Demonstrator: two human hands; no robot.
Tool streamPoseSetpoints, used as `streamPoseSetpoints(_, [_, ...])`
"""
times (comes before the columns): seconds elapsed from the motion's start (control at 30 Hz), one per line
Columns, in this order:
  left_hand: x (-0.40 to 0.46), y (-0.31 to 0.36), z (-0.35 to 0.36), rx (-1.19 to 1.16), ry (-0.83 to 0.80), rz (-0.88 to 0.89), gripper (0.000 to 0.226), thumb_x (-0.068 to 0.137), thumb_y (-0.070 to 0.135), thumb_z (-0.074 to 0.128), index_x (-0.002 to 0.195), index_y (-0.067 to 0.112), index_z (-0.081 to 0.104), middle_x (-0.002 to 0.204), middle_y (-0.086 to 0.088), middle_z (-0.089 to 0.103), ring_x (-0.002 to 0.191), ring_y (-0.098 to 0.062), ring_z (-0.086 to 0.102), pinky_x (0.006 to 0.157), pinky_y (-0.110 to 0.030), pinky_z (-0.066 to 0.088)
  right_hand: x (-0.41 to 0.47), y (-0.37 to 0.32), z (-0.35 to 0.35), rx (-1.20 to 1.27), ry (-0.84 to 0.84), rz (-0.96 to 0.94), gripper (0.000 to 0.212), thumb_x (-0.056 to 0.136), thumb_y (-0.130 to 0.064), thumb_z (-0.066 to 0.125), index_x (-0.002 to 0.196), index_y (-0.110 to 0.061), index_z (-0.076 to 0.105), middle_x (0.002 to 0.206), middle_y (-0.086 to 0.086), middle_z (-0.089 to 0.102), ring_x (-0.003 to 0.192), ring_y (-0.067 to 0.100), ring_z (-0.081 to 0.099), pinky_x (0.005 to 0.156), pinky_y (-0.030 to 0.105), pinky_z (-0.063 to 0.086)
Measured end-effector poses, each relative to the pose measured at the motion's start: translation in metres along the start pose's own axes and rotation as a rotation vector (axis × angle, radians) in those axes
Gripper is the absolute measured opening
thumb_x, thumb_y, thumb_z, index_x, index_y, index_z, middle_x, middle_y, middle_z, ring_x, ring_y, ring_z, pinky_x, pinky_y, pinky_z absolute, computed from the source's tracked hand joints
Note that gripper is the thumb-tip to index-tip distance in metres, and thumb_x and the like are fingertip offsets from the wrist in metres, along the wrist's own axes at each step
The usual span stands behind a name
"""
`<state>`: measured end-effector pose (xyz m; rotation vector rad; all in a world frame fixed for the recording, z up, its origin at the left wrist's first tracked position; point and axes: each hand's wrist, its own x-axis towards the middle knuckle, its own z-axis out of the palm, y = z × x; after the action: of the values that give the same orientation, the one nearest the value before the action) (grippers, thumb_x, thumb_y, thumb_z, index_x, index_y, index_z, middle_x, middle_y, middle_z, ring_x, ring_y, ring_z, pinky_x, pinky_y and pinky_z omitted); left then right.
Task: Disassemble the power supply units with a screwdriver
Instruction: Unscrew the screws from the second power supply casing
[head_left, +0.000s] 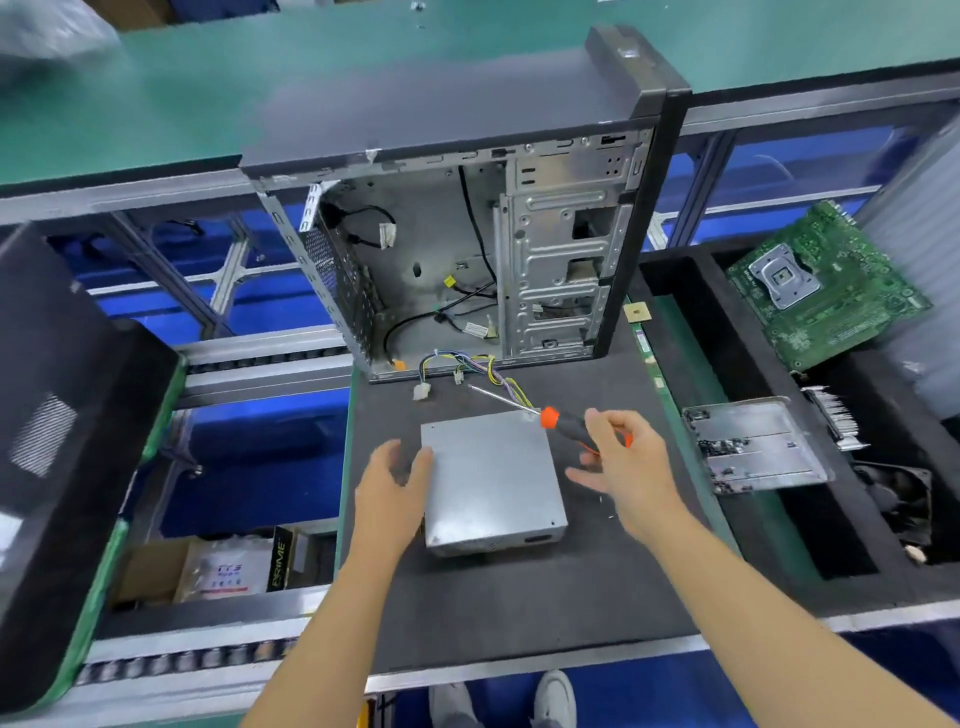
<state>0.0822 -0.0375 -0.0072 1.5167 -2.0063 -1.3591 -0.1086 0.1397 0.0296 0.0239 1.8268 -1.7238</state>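
A grey metal power supply unit (493, 478) lies flat on the dark foam mat (519, 603). Its coloured cable bundle (483, 366) runs from its far corner toward the open computer case (467, 234). My left hand (389, 488) rests against the unit's left side with fingers nearly straight. Over the unit's far right corner, my right hand (628, 467) holds a screwdriver (561, 423) by its orange and black handle, between thumb and fingers. The shaft points away to the left, above the cables.
A green motherboard (826, 291) leans in a black foam bin at the right. A metal plate (753, 447) and a black fan (893, 493) lie nearer in that bin. Another black case (52, 415) stands at the left. Conveyor rollers run along the mat's near edge.
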Motion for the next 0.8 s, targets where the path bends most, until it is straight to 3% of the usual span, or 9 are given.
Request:
streamPoseSetpoints(0.03, [-0.001, -0.004, -0.003, -0.016, -0.022, -0.057, 0.045, 0.094, 0.056, 0.056, 0.121, 0.022, 0.066, 0.123, 0.002, 0.069, 0.106, -0.017, 0.063, 0.097, -0.037, 0.050, -0.005, 0.008, 0.006, 0.045, 0.020, 0.005, 0.020, 0.092, -0.032, 0.067, 0.097, -0.013, 0.063, 0.091, 0.003, 0.060, 0.057, 0.010, 0.059, 0.066, 0.041, 0.062])
streamPoseSetpoints(0.1, [-0.003, -0.012, -0.007, -0.038, -0.099, -0.081, 0.040, 0.094, 0.056, 0.056, 0.086, 0.021, 0.074, 0.085, 0.006, 0.074, 0.085, -0.022, 0.068, 0.078, -0.037, 0.057, -0.012, 0.017, 0.012, 0.103, 0.066, -0.013, 0.022, 0.093, -0.033, 0.067, 0.096, -0.012, 0.063, 0.090, 0.002, 0.059, 0.058, 0.009, 0.058, 0.065, 0.035, 0.061])
streamPoseSetpoints(0.17, [-0.006, -0.015, -0.009, -0.055, -0.144, -0.058, 0.043, 0.093, 0.053, 0.059, 0.074, 0.017, 0.071, 0.068, 0.003, 0.068, 0.071, -0.019, 0.062, 0.069, -0.036, 0.056, -0.016, 0.020, 0.015, 0.125, 0.095, -0.036, 0.022, 0.093, -0.034, 0.066, 0.097, -0.012, 0.062, 0.094, 0.004, 0.057, 0.059, 0.008, 0.059, 0.066, 0.032, 0.060])
streamPoseSetpoints(0.23, [-0.008, -0.014, -0.008, -0.042, -0.121, -0.012, 0.056, 0.091, 0.054, 0.059, 0.061, 0.007, 0.053, 0.058, -0.005, 0.046, 0.057, -0.013, 0.041, 0.056, -0.032, 0.043, -0.017, 0.019, 0.017, 0.112, 0.099, -0.058, 0.022, 0.094, -0.034, 0.065, 0.098, -0.012, 0.062, 0.100, 0.007, 0.057, 0.060, 0.008, 0.059, 0.066, 0.032, 0.060])
streamPoseSetpoints(0.33, [-0.004, -0.009, -0.003, 0.033, -0.078, 0.038, 0.060, 0.092, 0.052, 0.056, 0.060, 0.008, 0.032, 0.056, -0.001, 0.030, 0.054, -0.012, 0.026, 0.054, -0.030, 0.023, -0.015, 0.013, 0.023, 0.070, 0.099, -0.091, 0.020, 0.094, -0.033, 0.064, 0.097, -0.013, 0.061, 0.100, 0.007, 0.057, 0.057, 0.009, 0.057, 0.070, 0.036, 0.062])
streamPoseSetpoints(0.6, [0.030, 0.012, 0.011, -0.049, -0.031, 0.025, 0.060, 0.094, 0.045, 0.060, 0.053, 0.013, 0.031, 0.052, 0.002, 0.032, 0.053, -0.011, 0.030, 0.053, -0.029, 0.029, 0.008, -0.010, 0.043, -0.051, 0.087, -0.141, 0.020, 0.093, -0.039, 0.064, 0.097, -0.020, 0.062, 0.085, -0.009, 0.065, 0.063, 0.004, 0.064, 0.085, 0.042, 0.057])
streamPoseSetpoints(0.7, [0.041, 0.016, 0.012, -0.091, -0.045, -0.024, 0.055, 0.094, 0.045, 0.061, 0.055, 0.010, 0.043, 0.057, -0.005, 0.044, 0.058, -0.016, 0.042, 0.056, -0.029, 0.050, 0.009, -0.020, 0.044, -0.147, 0.043, -0.210, 0.019, 0.088, -0.044, 0.067, 0.094, -0.027, 0.062, 0.075, -0.013, 0.068, 0.065, 0.007, 0.065, 0.082, 0.049, 0.057])
streamPoseSetpoints(0.73, [0.041, 0.015, 0.011, -0.130, -0.059, -0.048, 0.051, 0.095, 0.043, 0.060, 0.061, 0.007, 0.053, 0.063, -0.009, 0.054, 0.064, -0.018, 0.052, 0.064, -0.036, 0.059, 0.008, -0.025, 0.044, -0.178, 0.036, -0.247, 0.021, 0.083, -0.047, 0.069, 0.093, -0.031, 0.061, 0.074, -0.009, 0.069, 0.065, 0.010, 0.066, 0.081, 0.050, 0.056])
streamPoseSetpoints(0.8, [0.037, 0.013, 0.006, -0.211, -0.048, -0.053, 0.031, 0.098, 0.036, 0.058, 0.088, 0.009, 0.071, 0.088, -0.006, 0.072, 0.085, -0.019, 0.067, 0.082, -0.045, 0.060, 0.005, -0.034, 0.042, -0.232, 0.028, -0.323, 0.026, 0.074, -0.052, 0.072, 0.090, -0.038, 0.058, 0.075, 0.000, 0.071, 0.069, 0.020, 0.070, 0.078, 0.047, 0.056])
